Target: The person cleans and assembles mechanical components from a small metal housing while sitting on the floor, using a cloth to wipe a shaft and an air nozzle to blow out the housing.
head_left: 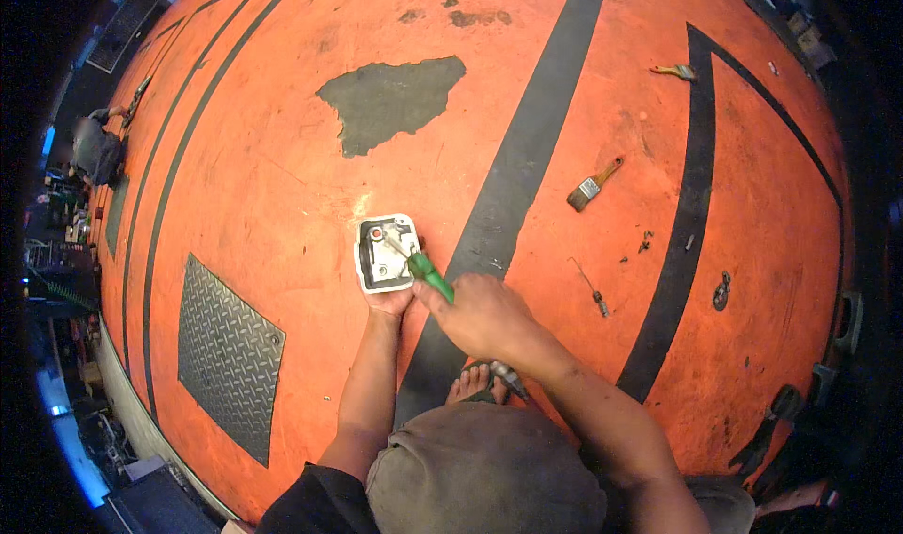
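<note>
My left hand [388, 302] is closed round the underside of a pale metal housing [410, 228], a squarish, open shell with rounded corners. Dark recesses, a small reddish spot and some round holes show inside it. From the right, my right hand [482, 319] grips a green-handled tool [435, 280]. Its thin shaft slants up and left into the housing; I cannot make out the tip. The housing is held above the orange floor, in front of my bare foot [473, 382].
A paintbrush [594, 185] lies to the right, with a second brush [673, 70] farther back. Nearer are a thin wire-ended tool [593, 291] and a small dark metal piece [721, 290]. A tread plate [230, 360] is at left. Another person [97, 148] crouches far left.
</note>
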Demonstrator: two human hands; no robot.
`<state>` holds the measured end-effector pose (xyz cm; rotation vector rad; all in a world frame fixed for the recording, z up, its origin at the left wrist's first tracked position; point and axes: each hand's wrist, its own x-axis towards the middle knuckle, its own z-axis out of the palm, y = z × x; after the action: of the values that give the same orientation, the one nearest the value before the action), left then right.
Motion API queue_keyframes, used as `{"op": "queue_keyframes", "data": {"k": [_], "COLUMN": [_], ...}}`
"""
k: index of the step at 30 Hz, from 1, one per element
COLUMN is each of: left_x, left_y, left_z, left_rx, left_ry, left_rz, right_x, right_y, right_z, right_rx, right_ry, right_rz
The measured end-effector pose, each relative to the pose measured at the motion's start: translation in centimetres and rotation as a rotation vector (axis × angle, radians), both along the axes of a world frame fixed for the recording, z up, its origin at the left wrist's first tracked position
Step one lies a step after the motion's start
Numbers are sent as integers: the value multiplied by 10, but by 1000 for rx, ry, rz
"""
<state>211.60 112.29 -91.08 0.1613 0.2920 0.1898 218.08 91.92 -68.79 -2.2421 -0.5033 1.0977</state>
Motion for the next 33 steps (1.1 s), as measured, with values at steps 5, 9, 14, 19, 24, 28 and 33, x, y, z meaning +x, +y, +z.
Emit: {"op": "queue_keyframes", "data": {"k": [5,9,14,19,24,28,33], "left_x": [-9,4,3,2,-2,0,0], "left_y": [5,-17,-16,-18,-1,-8,-7], "left_z": [-14,30,38,34,7,0,6], "left_rx": [116,64,51,42,87,100,-31], "left_ry": [101,4,-156,-42,-9,54,49], "left_rz": [-23,-98,-158,-81,-103,28,2], "right_x": [-11,-7,-5,-6,-6,-10,-9], "right_y": [9,4,7,5,-1,-15,-27], "right_z": [20,12,14,12,17,23,27], "right_rx": [38,9,18,47,17,-61,-167], "right_ry": [-74,-66,-51,-38,-22,100,20], "right_rz": [13,10,-8,9,60,226,260]}}
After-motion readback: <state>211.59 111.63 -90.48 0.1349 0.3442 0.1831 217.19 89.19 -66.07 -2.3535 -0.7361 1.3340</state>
